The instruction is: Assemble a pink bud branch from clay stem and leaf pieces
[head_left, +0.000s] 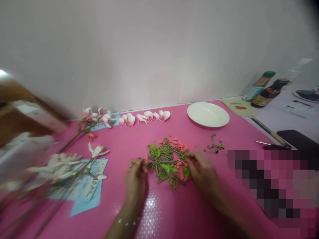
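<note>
A loose pile of small parts in green, brown and coral lies on the pink table mat. At its left edge is my left hand, thumb and fingers pinched around a small dark piece. My right hand reaches the pile's right edge, thumb and index finger close together by a green ring; whatever is between them is too small to make out. Behind the pile stand rows of pale pink petals. A few tiny dark and green bits are scattered to the right.
A white plate sits at the back right, near two bottles and a cutting board. Assembled pink flowers and white flowers lie at the left over blue paper sheets. Part of the right side is pixelated.
</note>
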Demonstrator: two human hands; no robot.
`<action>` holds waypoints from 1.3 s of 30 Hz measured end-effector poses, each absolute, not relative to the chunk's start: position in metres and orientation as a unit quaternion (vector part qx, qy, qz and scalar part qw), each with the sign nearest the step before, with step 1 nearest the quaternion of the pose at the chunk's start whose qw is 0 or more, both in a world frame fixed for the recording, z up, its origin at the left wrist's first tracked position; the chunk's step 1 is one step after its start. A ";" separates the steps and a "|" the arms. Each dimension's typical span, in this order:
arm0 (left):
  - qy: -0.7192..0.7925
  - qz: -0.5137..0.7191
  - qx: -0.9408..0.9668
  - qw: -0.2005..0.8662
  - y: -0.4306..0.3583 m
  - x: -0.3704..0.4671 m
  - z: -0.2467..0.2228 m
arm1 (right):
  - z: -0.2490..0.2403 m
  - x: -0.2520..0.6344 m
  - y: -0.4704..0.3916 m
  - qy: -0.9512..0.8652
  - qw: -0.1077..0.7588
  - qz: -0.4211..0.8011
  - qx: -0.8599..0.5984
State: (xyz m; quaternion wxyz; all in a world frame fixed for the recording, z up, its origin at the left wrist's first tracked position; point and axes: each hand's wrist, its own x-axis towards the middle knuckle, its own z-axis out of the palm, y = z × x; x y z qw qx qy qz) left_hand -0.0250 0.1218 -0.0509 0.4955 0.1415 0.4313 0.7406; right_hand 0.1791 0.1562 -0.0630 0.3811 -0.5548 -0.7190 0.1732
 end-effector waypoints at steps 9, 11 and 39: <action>0.446 0.746 0.145 0.473 0.122 -0.026 -0.055 | -0.070 0.170 0.153 -0.810 0.298 0.123 -0.490; 0.447 0.745 0.147 0.472 0.122 -0.025 -0.056 | -0.071 0.166 0.151 -0.821 0.283 0.119 -0.482; 0.452 0.702 0.178 0.521 0.121 -0.019 -0.058 | -0.078 0.164 0.153 -0.820 0.267 0.099 -0.496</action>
